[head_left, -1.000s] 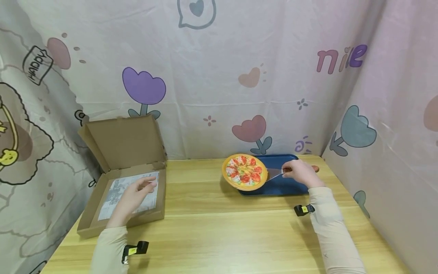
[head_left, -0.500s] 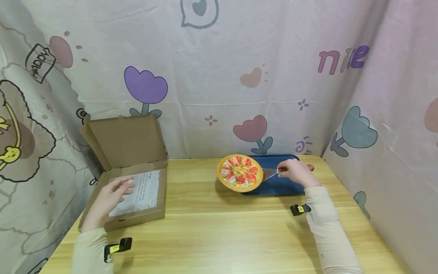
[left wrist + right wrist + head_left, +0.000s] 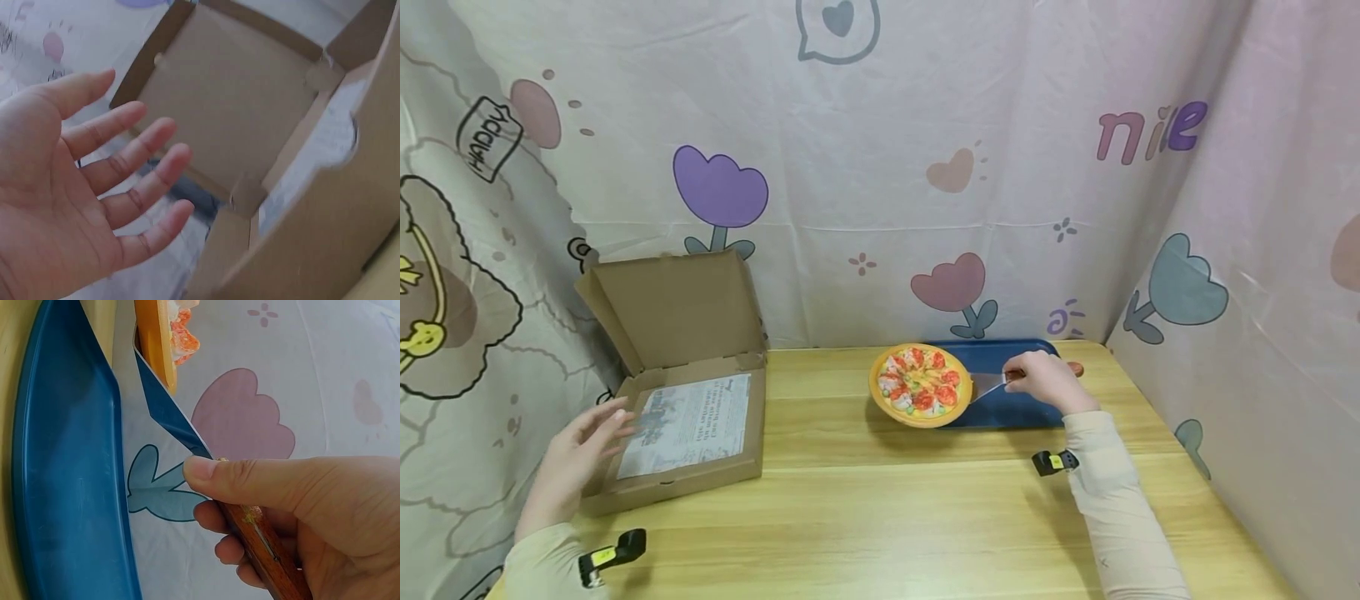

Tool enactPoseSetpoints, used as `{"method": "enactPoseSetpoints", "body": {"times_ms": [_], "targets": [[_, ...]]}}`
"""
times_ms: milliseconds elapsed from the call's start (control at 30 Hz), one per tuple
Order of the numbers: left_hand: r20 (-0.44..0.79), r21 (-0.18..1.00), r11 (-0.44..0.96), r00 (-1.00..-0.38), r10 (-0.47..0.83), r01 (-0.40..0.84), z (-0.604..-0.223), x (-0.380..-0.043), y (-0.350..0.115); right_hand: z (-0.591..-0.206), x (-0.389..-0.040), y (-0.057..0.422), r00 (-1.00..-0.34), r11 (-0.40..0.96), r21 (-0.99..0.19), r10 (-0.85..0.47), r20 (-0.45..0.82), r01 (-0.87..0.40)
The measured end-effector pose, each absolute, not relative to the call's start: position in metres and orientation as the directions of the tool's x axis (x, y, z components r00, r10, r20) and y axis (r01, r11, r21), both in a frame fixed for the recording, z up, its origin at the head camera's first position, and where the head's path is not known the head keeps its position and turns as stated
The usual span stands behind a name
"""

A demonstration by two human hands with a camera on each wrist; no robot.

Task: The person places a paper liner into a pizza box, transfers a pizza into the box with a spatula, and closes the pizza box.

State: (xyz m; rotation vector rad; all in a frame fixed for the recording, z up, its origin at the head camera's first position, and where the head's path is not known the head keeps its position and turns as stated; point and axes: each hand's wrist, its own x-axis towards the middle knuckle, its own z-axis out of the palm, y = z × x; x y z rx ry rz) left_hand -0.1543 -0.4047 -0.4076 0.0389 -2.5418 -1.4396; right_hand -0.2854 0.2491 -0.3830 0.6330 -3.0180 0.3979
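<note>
My right hand (image 3: 1048,382) grips the wooden handle (image 3: 265,550) of a metal pizza server, thumb along its neck. On the server's blade (image 3: 172,415) rests a round toy-like pizza (image 3: 921,386) with red and white toppings, held above the table and partly over the left end of a blue tray (image 3: 1022,410). My left hand (image 3: 574,462) hovers at the left side of an open cardboard pizza box (image 3: 707,473). Its fingers are spread and loosely bent, holding nothing, as the left wrist view shows. Printed paper (image 3: 688,425) lines the box bottom.
The box lid (image 3: 677,308) stands raised at the back, leaning near the patterned curtain (image 3: 850,167). Wooden tabletop (image 3: 850,517) stretches between the box and the tray and along the front. Curtains also hang on both sides.
My left hand has moved left and toward me, from over the box to its left side. My right hand has carried the pizza on the server slightly left, off the tray's middle.
</note>
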Motion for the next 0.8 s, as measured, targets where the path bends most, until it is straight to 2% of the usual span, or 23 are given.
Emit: {"method": "enactPoseSetpoints", "body": {"times_ms": [133, 267, 367, 700, 800], "targets": [[0.166, 0.905, 0.421, -0.962, -0.215, 0.061, -0.416, -0.149, -0.413, -0.382, -0.284, 0.247, -0.916, 0.882, -0.246, -0.395, 0.075, -0.401], [0.14, 0.964, 0.259, -0.938, -0.317, 0.057, -0.423, -0.146, -0.417, -0.38, -0.284, 0.244, -0.912, 0.876, -0.255, -0.403, 0.08, -0.41], [0.127, 0.975, 0.216, -0.92, -0.37, 0.048, -0.428, -0.145, -0.421, -0.379, -0.283, 0.242, -0.909, 0.872, -0.259, -0.408, 0.085, -0.416], [0.071, 0.91, 0.393, -0.883, -0.464, -0.133, -0.447, -0.145, -0.435, -0.377, -0.281, 0.23, -0.902, 0.863, -0.265, -0.425, 0.078, -0.43], [0.06, 0.903, 0.401, -0.875, -0.48, -0.157, -0.452, -0.147, -0.437, -0.377, -0.282, 0.228, -0.895, 0.858, -0.257, -0.437, 0.091, -0.445]]}}
